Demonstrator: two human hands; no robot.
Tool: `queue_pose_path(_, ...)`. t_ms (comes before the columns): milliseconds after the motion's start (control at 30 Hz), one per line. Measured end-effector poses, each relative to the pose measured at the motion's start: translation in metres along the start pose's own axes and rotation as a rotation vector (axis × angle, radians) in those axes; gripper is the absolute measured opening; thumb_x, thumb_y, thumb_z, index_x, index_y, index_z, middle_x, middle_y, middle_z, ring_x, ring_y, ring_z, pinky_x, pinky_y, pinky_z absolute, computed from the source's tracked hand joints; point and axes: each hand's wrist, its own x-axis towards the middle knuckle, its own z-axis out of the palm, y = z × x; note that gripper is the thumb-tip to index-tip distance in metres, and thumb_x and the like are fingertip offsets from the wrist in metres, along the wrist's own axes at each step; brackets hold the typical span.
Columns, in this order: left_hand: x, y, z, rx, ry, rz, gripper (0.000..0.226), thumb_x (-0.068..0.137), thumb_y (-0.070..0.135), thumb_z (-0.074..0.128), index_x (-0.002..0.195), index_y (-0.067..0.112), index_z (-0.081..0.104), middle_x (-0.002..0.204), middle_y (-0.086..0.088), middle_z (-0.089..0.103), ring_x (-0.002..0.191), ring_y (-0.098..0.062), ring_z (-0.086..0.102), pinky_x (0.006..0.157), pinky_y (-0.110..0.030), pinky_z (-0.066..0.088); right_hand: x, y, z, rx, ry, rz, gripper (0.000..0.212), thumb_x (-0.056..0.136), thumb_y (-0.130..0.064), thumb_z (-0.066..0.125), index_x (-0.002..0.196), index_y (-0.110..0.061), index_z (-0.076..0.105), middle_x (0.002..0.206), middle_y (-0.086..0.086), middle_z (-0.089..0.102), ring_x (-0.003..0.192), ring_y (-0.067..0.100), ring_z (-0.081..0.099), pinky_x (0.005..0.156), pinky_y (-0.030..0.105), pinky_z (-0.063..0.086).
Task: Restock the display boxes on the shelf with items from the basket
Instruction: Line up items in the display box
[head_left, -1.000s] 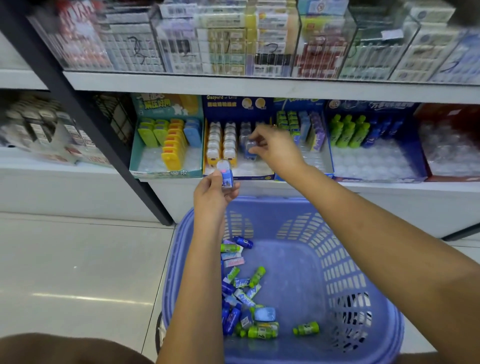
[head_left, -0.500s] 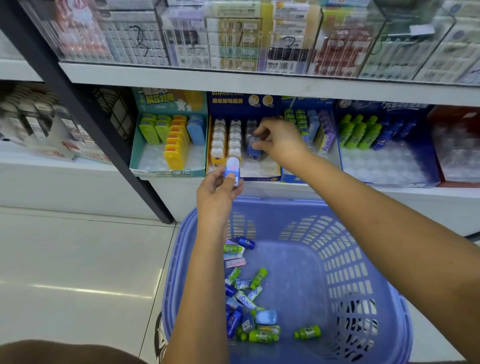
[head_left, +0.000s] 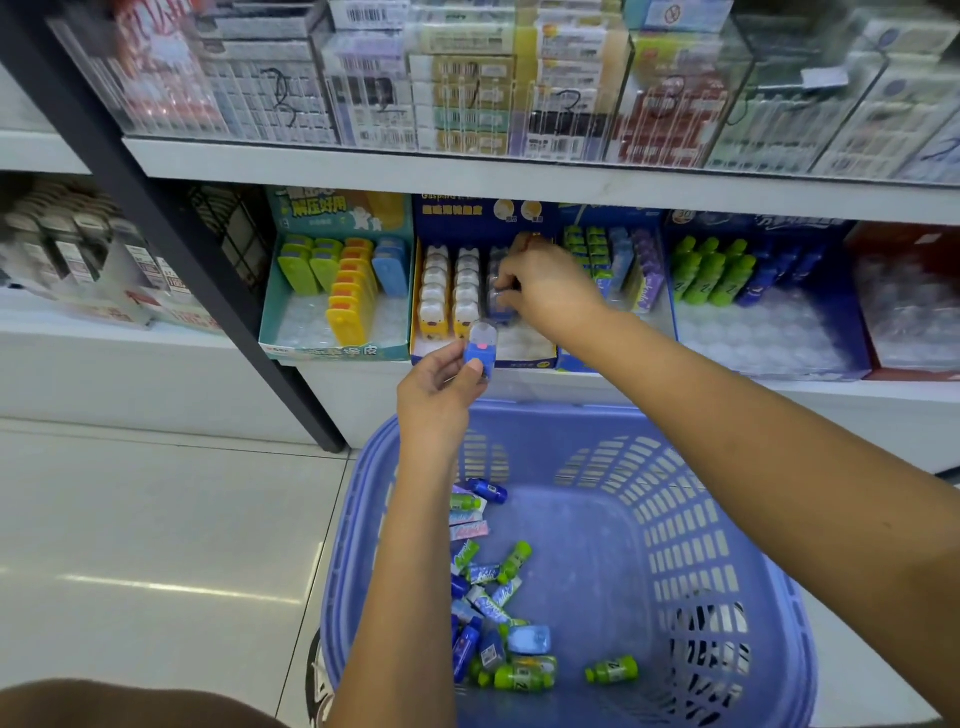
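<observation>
The left hand (head_left: 441, 387) has lifted its blue item (head_left: 480, 353) to the front edge of the display box (head_left: 524, 358) — fingers pinching it — while the right hand (head_left: 548, 291) has sunk deeper in, fingers curled on a second blue item (head_left: 496, 312) beside two columns of yellow ones (head_left: 434, 312). Five boxes line the white shelf (head_left: 857, 389); one blue basket (head_left: 727, 519) of loose stock sits below, over the pale tiled floor (head_left: 156, 519).

Pale glossy floor tiles (head_left: 156, 519), lower left, carry a streak of reflected light. A black post (head_left: 171, 218) slants from upper left down to the floor. Top: a row of clear cases (head_left: 467, 88) holding stacked small packs, with digits handwritten on their fronts. Far left: blurred grey packs (head_left: 67, 249). Beside the post: a black wire rack (head_left: 234, 234).
</observation>
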Motion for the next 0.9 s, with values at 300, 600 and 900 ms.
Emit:
queue_pose_path(300,-0.008,0.011,0.012,0.164,-0.099,0.243,0.03,0.093,0.009,0.058,0.122,0.011,0.058,0.106,0.007,0.066,0.097,-0.004,0.064,0.086,-0.015,0.051,-0.05,0.001,-0.017,0.631,-0.031,0.011,0.017,0.08,-0.022,0.073,0.096,-0.02,0.066,0.082,-0.007,0.062,0.077,0.013,0.061,0.073,0.022,0.051)
queue_pose_path(600,-0.01,-0.011,0.018,1.134,-0.289,0.421,0.053,0.097,0.018,0.048,0.146,0.01,0.031,0.153,-0.005,0.03,0.144,-0.019,0.017,0.116,-0.025,0.006,-0.026,0.034,-0.007,0.225,0.095,0.031,0.023,0.084,-0.014,0.068,0.105,-0.006,0.062,0.101,0.014,0.062,0.089,0.027,0.059,0.082,0.038,0.049)
queue_pose_path(900,0.002,-0.006,0.017,1.135,-0.304,0.445,0.05,0.095,0.019,0.052,0.142,0.009,0.041,0.145,-0.006,0.043,0.136,-0.02,0.032,0.111,-0.026,0.023,-0.012,0.035,0.002,0.099,0.028,0.02,0.025,0.083,-0.014,0.069,0.106,-0.005,0.064,0.107,0.014,0.062,0.097,0.028,0.058,0.079,0.032,0.043)
